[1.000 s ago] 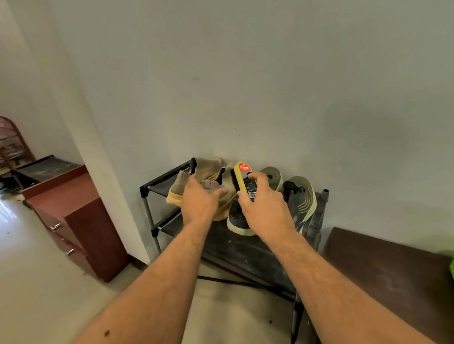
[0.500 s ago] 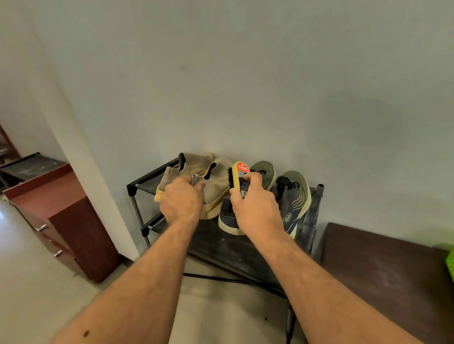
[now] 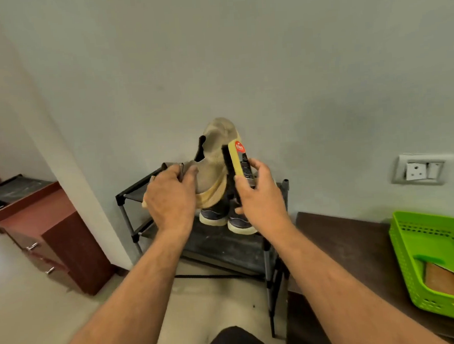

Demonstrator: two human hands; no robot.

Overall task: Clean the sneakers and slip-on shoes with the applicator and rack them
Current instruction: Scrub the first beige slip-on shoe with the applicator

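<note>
We see a green plastic basket (image 3: 411, 243) with perforated walls on the dark wooden table (image 3: 352, 244) at the right; inside it lies a flat brown piece, and we cannot tell what it is. The black metal rack (image 3: 225, 246), a tube frame with dark, dusty shelves, carries two dark sneakers (image 3: 224, 218) with pale soles, toes toward us, on its top tier. Our left hand (image 3: 170, 199) is closed around the heel end of a beige slip-on (image 3: 214, 159), a soft knitted shoe with a yellowish sole, held tipped up so its toe points at the wall above the rack. A second beige shoe seems to lie under that hand, mostly hidden. Our right hand (image 3: 262, 199) is closed around the applicator (image 3: 240, 165), a narrow yellow block with a red label near its top and dark bristles along its left edge; the bristles lie against the slip-on's side. At the left stands a reddish-brown cabinet (image 3: 57, 235) with small metal handles, on a pale, glossy floor (image 3: 30, 316).
</note>
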